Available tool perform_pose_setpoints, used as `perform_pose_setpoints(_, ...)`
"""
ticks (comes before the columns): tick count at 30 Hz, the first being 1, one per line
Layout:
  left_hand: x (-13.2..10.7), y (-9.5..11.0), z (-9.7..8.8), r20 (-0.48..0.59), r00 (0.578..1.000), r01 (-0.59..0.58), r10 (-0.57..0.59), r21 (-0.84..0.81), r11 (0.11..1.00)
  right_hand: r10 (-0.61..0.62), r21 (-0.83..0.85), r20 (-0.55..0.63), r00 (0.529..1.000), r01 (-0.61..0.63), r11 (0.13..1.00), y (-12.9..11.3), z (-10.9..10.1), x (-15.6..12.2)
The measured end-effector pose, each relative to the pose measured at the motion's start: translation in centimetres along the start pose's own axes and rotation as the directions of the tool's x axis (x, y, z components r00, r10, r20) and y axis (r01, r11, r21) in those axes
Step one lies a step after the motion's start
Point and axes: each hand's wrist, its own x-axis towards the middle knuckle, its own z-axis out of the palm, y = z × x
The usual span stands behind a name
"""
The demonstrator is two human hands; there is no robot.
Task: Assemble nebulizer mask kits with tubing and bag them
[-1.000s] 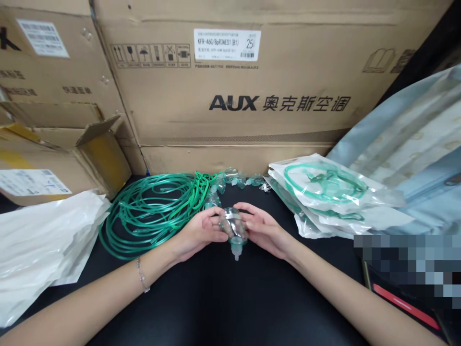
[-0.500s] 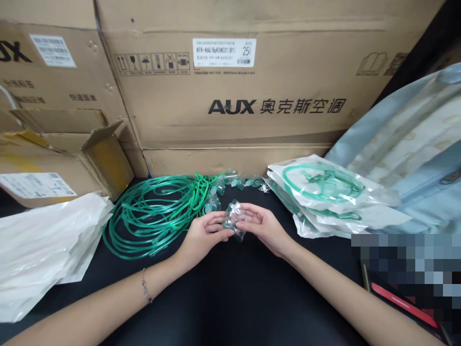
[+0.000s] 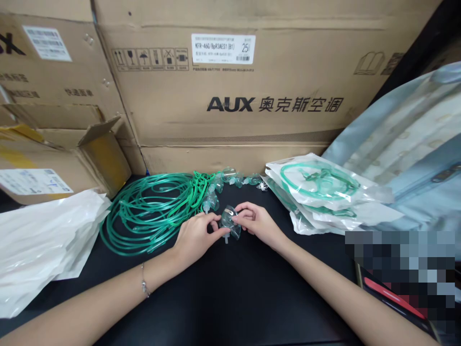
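Observation:
A clear plastic oxygen mask [image 3: 228, 219] is held just above the black table, its small connector pointing down toward me. My left hand [image 3: 196, 235] grips its left side between thumb and fingers. On the opposite side, my right hand [image 3: 260, 224] pinches the upper right rim. Left of the hands lies a loose coil of green tubing [image 3: 144, 216], with bright green elastic straps [image 3: 192, 197] bunched at its right end. More clear masks [image 3: 230, 177] lie in a row behind my hands. Small metal clips [image 3: 262, 185] sit at that row's right end.
Bagged masks with green tubing [image 3: 320, 180] are stacked to the right. White pouches [image 3: 43, 245] lie at the left, before an open cardboard box [image 3: 104, 158]. A large carton [image 3: 230, 125] walls the back. A light blue bag [image 3: 425, 163] and a red-and-black object [image 3: 394, 298] occupy the right.
The mask has been turned, so its connector now shows at the bottom. My left hand has rolled knuckles-up, and my right fingers have shifted to the rim. The view has tilted slightly.

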Motion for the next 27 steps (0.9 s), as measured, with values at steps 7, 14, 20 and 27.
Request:
perform_pose_setpoints(7, 0.0, 0.2, 0.4, 0.034, 0.999, -0.009, 0.004, 0.161, 0.987, -0.195, -0.357, -0.085, 0.977, 0.153, 0.922, 0.1, 0.2, 0.0)
perform_pose_setpoints(14, -3.2, -0.5, -1.4, 0.1, 0.965, -0.252, 0.242, 0.103, 0.962, -0.314, -0.864, 0.033, 0.949, 0.185, 0.468, -1.0, -0.1, -4.5)
perform_pose_setpoints(20, -4.8, -1.6, -2.5, 0.435, 0.868, -0.416, 0.24, 0.372, 0.83, -0.133, -0.93, 0.245, 0.96, 0.272, 0.247, 1.1, -0.6, -7.0)
perform_pose_setpoints(27, -4.3, -1.4, -2.3, 0.47, 0.86, -0.416, 0.197, 0.424, 0.804, -0.102, -0.943, 0.228, 0.968, 0.245, 0.223, 1.1, -0.3, -6.6)
